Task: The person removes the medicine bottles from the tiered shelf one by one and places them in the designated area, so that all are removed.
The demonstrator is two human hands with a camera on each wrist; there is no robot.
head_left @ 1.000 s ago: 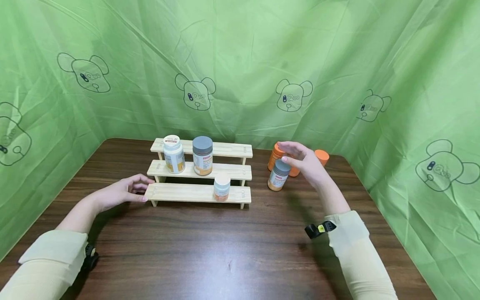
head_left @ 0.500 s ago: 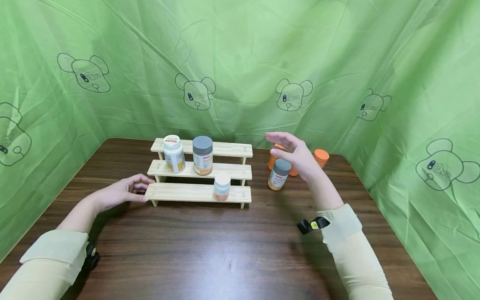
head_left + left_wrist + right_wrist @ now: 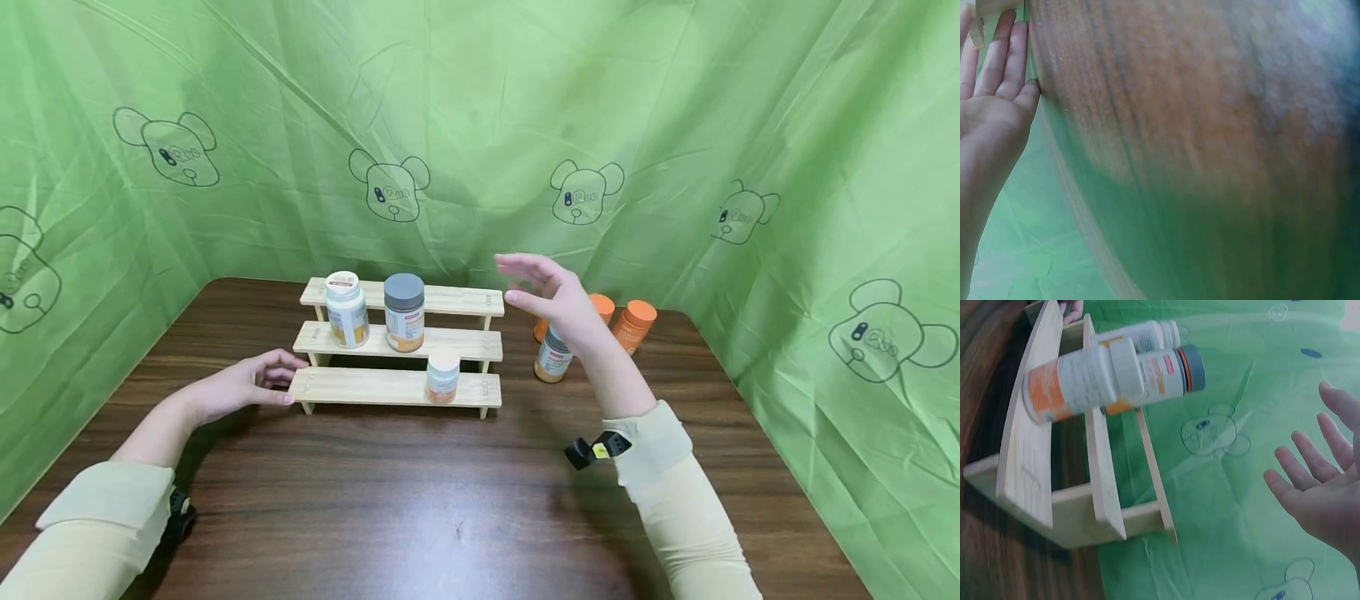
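Observation:
In the head view, my left hand (image 3: 232, 387) is at the left end of a three-tier wooden shelf rack (image 3: 360, 386), fingertips and thumb touching the lowest tier. The left wrist view shows its fingers nearly straight. My right hand (image 3: 558, 304) hovers with spread fingers and nothing in it, right of the rack. It partly covers a grey-capped bottle (image 3: 553, 362) on the table. On the lowest tier stands a small white-capped bottle (image 3: 442, 379). The middle tier bears a white bottle (image 3: 347, 317) and a larger grey-capped bottle (image 3: 405, 315).
Orange-capped bottles stand on the dark wooden table (image 3: 420, 500) behind the right hand, including one orange bottle (image 3: 633, 325) at the far right; others are partly hidden. A green curtain (image 3: 480, 100) with bear-head drawings surrounds the table's back and sides.
My right hand has moved left from above the orange-capped bottles toward the rack, uncovering more of the orange bottles. The left hand and the bottles have stayed in place.

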